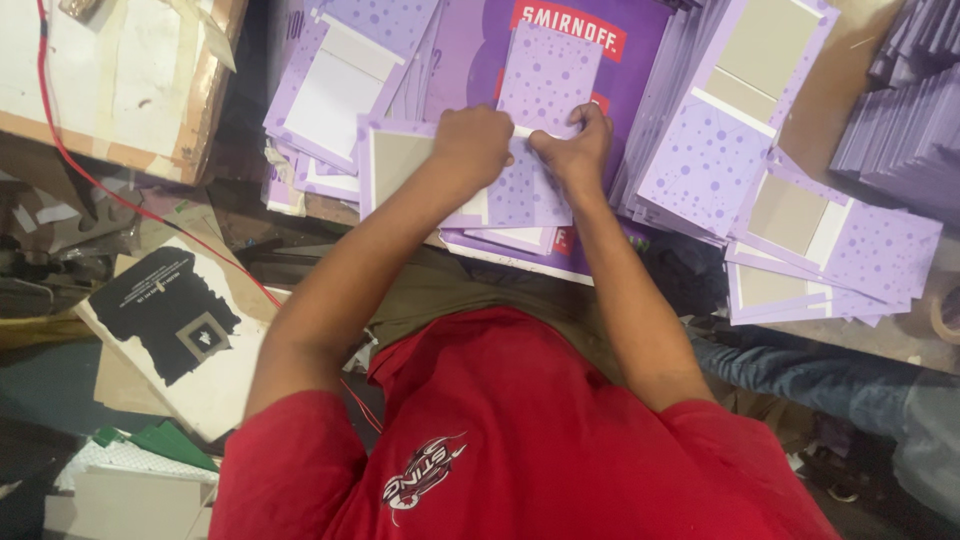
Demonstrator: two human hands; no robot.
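A wide spread of lilac dotted card pieces (700, 150) covers the table (860, 75), fanned in loose heaps on both sides, with a darker purple printed sheet (470, 70) lying beneath the middle. Nearer the person, a white board with a black printed panel (170, 310) leans among scraps. In the centre lies the dotted card panel (520, 185) being worked, flat on the pile, with a second panel standing just above it. The step in hand looks like folding or pressing a narrow white flap (522, 132) along the panel's upper edge. The left hand (472, 145) is clenched, knuckles down on the card; the right hand (575, 148) pinches the flap between thumb and fingers. Finishing the crease would call for firm, even pressure along the edge while the panel is kept square.
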